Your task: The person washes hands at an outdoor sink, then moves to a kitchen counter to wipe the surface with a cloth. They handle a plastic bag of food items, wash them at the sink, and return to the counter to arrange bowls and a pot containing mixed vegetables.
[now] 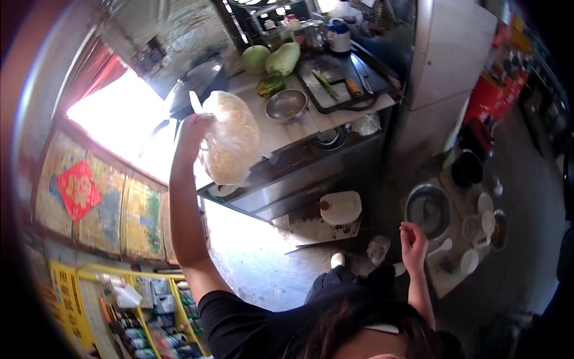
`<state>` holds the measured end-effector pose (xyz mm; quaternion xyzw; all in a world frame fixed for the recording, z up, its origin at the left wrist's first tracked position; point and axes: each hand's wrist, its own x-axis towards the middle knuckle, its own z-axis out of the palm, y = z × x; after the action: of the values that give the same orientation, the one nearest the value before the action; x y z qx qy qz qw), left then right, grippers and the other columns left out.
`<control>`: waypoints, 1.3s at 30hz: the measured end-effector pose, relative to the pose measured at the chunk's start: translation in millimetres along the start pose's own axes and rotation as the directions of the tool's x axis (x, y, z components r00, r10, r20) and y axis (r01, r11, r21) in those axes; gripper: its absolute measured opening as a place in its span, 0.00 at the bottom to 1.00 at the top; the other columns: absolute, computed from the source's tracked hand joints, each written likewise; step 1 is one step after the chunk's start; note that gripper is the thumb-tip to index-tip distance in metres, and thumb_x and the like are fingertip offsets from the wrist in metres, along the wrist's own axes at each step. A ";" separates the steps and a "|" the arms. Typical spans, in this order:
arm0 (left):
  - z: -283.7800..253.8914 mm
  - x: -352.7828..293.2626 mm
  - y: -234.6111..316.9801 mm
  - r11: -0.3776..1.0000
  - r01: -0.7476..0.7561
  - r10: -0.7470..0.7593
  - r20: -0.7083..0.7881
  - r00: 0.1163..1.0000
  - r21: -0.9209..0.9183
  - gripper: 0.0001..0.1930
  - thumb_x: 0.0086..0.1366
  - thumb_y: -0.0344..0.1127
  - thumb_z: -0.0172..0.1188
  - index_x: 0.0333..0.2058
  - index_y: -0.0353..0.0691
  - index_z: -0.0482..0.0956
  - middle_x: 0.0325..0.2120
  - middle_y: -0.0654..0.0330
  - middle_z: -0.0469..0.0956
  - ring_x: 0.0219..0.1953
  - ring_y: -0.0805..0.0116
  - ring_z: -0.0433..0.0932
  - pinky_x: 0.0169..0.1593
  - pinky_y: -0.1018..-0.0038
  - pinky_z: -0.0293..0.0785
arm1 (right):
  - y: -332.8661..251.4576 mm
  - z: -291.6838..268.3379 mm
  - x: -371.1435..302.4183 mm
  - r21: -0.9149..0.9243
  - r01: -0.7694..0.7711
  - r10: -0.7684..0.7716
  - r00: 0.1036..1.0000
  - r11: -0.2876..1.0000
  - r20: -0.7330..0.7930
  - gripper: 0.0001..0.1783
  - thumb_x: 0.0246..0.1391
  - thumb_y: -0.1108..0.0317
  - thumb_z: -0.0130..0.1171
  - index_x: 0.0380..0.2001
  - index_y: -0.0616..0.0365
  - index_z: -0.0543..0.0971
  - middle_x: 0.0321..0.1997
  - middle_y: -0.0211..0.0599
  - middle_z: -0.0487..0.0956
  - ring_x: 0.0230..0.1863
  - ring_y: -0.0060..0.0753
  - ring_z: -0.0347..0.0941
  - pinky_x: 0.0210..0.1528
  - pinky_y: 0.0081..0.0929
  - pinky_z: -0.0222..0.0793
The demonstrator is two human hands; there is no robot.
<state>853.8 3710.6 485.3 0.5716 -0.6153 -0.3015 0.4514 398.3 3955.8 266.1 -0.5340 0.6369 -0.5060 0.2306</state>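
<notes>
My left hand [198, 122], arm stretched forward, grips the gathered neck of a clear plastic bag [230, 134]. The bag is bulging with pale yellowish stuff, whose kind I cannot make out. It hangs in front of the counter's left part. My right hand [414, 242] is held low on the right with loosely curled fingers and a gap at the thumb; nothing shows in it. In the picture it lies just below a wide metal basin [428, 212]. On the counter [299, 130] a metal bowl [286, 106] stands right of the bag.
Behind the bowl lie green gourds [283, 58]. A dark board [335, 78] holds a green stalk and a knife. A white jug [341, 207] stands beneath the counter. White bowls [469, 261] lie at right, a yellow bottle rack [137, 272] at lower left.
</notes>
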 end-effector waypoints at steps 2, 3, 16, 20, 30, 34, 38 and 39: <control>-13.9 46.6 -35.6 0.991 0.041 -0.049 0.058 0.997 0.128 0.08 0.56 0.34 0.58 0.27 0.35 0.77 0.21 0.68 0.72 0.24 0.79 0.68 0.30 0.78 0.64 | 8.3 1.9 -9.4 -0.054 0.008 -0.011 0.998 0.999 -0.059 0.07 0.52 0.75 0.54 0.35 0.60 0.76 0.31 0.35 0.77 0.27 0.24 0.74 0.29 0.19 0.68; -20.1 73.2 -67.8 0.980 -0.015 0.005 0.051 0.999 0.197 0.09 0.56 0.35 0.59 0.23 0.36 0.76 0.20 0.68 0.71 0.23 0.80 0.66 0.27 0.76 0.63 | 10.2 4.7 -13.2 -0.075 -0.017 0.012 0.998 0.997 -0.070 0.07 0.51 0.75 0.54 0.35 0.60 0.76 0.30 0.35 0.77 0.27 0.24 0.73 0.29 0.19 0.68; -36.9 191.5 -276.6 0.145 -0.166 -0.066 0.177 0.982 0.975 0.23 0.57 0.43 0.53 0.46 0.30 0.68 0.43 0.41 0.69 0.49 0.46 0.66 0.54 0.58 0.61 | 42.1 -30.7 -87.3 -0.343 -0.296 0.188 0.931 0.892 -0.314 0.06 0.45 0.72 0.57 0.30 0.58 0.74 0.28 0.37 0.74 0.28 0.40 0.72 0.30 0.31 0.67; -29.5 114.4 -256.1 0.574 -0.095 0.104 0.043 0.994 0.813 0.28 0.57 0.43 0.54 0.51 0.30 0.63 0.47 0.40 0.66 0.51 0.42 0.63 0.55 0.56 0.58 | 59.7 -65.3 -119.9 -0.404 -0.383 0.228 0.896 0.831 -0.381 0.06 0.43 0.72 0.57 0.29 0.57 0.73 0.28 0.38 0.74 0.32 0.43 0.72 0.32 0.35 0.67; 223.6 -99.9 -106.9 0.530 -0.289 0.569 -0.081 0.819 0.797 0.16 0.55 0.27 0.55 0.44 0.34 0.70 0.41 0.50 0.70 0.41 0.55 0.71 0.43 0.64 0.69 | 148.8 -119.5 -123.5 -0.298 -0.597 0.441 0.775 0.744 -0.452 0.07 0.42 0.69 0.56 0.28 0.56 0.75 0.27 0.40 0.75 0.33 0.46 0.72 0.33 0.36 0.67; 381.9 -190.1 -198.9 0.846 -0.406 0.225 0.458 0.860 0.346 0.20 0.54 0.28 0.57 0.48 0.37 0.69 0.44 0.53 0.69 0.44 0.58 0.71 0.49 0.65 0.67 | 188.0 -171.9 -95.9 -0.184 -0.723 0.618 0.672 0.665 -0.407 0.08 0.45 0.66 0.56 0.28 0.58 0.76 0.27 0.42 0.78 0.31 0.45 0.75 0.32 0.36 0.68; 536.5 -288.2 -136.0 0.941 -0.151 -0.159 0.789 0.594 0.303 0.24 0.54 0.34 0.59 0.49 0.32 0.67 0.44 0.46 0.69 0.47 0.52 0.68 0.52 0.63 0.64 | 295.0 -197.5 -99.0 -0.139 -0.826 0.757 0.558 0.547 -0.340 0.10 0.44 0.64 0.58 0.28 0.58 0.77 0.26 0.42 0.78 0.31 0.45 0.75 0.32 0.36 0.68; 565.4 -300.4 -135.8 0.935 -0.157 -0.193 0.829 0.525 0.317 0.24 0.54 0.33 0.59 0.49 0.32 0.66 0.44 0.45 0.68 0.48 0.51 0.67 0.52 0.62 0.64 | 320.5 -201.7 -100.6 -0.156 -0.838 0.790 0.545 0.523 -0.281 0.09 0.44 0.64 0.57 0.27 0.58 0.76 0.27 0.42 0.78 0.33 0.46 0.75 0.33 0.38 0.68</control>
<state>385.1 3899.3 69.3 0.4291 -0.7939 -0.4304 -0.0198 119.3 4101.6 32.8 -0.1521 0.8930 -0.2909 0.3080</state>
